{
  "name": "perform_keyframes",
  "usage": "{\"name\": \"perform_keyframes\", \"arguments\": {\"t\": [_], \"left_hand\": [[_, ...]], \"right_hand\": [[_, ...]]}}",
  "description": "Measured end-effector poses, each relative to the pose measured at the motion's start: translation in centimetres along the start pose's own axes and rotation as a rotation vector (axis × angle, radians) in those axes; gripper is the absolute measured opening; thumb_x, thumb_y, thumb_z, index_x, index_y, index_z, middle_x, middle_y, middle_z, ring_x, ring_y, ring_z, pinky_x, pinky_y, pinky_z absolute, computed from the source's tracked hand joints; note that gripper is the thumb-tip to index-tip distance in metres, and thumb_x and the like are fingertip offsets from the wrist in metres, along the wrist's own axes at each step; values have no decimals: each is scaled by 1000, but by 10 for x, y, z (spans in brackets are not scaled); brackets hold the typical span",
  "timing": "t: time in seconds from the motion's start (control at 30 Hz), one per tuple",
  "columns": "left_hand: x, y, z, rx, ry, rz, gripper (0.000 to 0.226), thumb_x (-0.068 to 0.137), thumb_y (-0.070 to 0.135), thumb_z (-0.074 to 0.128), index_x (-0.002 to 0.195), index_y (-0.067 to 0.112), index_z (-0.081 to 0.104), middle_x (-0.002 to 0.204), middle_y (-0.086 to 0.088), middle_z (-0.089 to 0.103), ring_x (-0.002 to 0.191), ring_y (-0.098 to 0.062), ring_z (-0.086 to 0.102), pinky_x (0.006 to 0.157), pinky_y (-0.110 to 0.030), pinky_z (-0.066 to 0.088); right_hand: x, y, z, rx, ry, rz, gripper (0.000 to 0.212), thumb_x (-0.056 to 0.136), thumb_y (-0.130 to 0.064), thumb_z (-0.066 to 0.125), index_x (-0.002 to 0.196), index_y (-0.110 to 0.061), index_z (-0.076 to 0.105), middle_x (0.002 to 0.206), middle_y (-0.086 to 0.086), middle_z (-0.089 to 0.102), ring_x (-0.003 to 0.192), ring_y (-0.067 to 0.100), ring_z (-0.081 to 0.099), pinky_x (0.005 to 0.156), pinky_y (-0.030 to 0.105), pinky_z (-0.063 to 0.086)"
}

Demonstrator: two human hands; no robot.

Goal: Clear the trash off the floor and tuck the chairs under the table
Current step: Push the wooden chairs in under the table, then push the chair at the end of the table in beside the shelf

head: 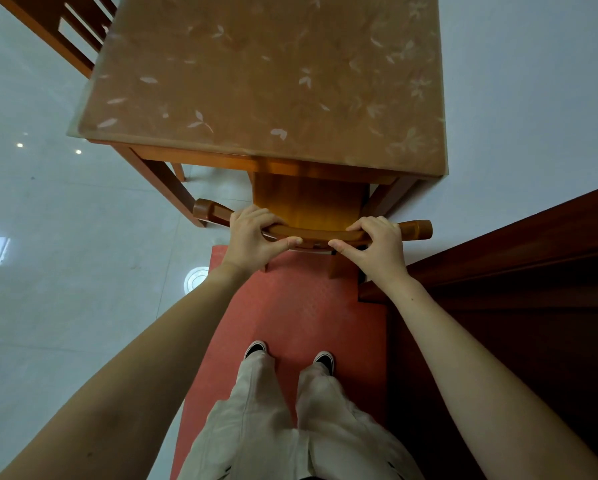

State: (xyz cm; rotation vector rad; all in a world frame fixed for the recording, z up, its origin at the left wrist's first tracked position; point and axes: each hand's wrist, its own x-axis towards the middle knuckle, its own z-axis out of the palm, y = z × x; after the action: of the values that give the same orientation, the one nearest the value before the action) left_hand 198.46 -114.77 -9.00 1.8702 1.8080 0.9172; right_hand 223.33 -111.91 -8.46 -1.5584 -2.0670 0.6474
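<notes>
A wooden chair stands right in front of me, its seat partly under the near edge of the wooden table, which carries a brown leaf-patterned cover. My left hand grips the chair's curved top rail left of centre. My right hand grips the same rail right of centre. A second wooden chair stands at the table's far left side, its back against the table edge. No trash shows on the visible floor.
I stand on a red mat laid over the glossy white tiled floor. Dark wooden furniture or a step rises close on my right. A white wall runs beside the table's right edge.
</notes>
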Motion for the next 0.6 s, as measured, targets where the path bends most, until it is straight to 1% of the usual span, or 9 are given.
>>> {"name": "perform_keyframes", "arguments": {"t": [0.17,0.27,0.33,0.4,0.47,0.53,0.6], "left_hand": [[-1,6,-7,54,-66,-31,51,71,71,60,87,24,71,80,15,60,85,-8,48,84,-29,28],[-2,12,-12,119,-123,-18,54,74,69,57,95,21,72,85,10,66,88,-12,52,86,-33,33],[-2,20,-17,111,-122,-11,46,80,58,63,101,18,72,90,6,69,88,-14,55,85,-36,41],[-6,31,-26,74,-97,-6,39,84,45,66,109,15,71,97,3,69,93,-14,54,82,-29,41],[-12,42,-37,106,-78,62,40,87,39,66,116,12,67,103,0,68,99,-16,55,84,-23,37],[-21,52,-49,162,-41,138,42,90,39,62,121,11,64,111,-2,67,107,-18,56,90,-23,35],[-34,60,-60,212,6,172,45,93,43,53,125,13,62,121,-3,64,115,-19,54,98,-29,36]], "right_hand": [[-1,-7,-6,-27,-39,-8,37,79,-60,69,86,-23,66,79,-14,58,81,7,50,85,35,43],[-4,-13,-12,-62,-80,26,38,83,-56,67,99,-22,70,92,-10,63,92,9,49,94,33,37],[-8,-20,-16,-94,-115,26,40,85,-53,66,110,-22,69,103,-7,65,102,14,52,100,34,34],[-13,-26,-21,-102,-126,-13,40,87,-50,65,116,-22,67,110,-6,66,108,17,55,105,37,35],[-18,-36,-29,-93,-98,-72,43,88,-50,63,119,-20,66,113,-5,66,110,17,57,104,40,39],[-24,-47,-37,-104,-29,-167,47,88,-51,59,120,-18,66,115,-3,67,111,17,59,103,42,41],[-33,-60,-44,-111,31,-261,47,89,-50,56,121,-17,66,118,-2,67,114,16,59,106,45,40]]}}
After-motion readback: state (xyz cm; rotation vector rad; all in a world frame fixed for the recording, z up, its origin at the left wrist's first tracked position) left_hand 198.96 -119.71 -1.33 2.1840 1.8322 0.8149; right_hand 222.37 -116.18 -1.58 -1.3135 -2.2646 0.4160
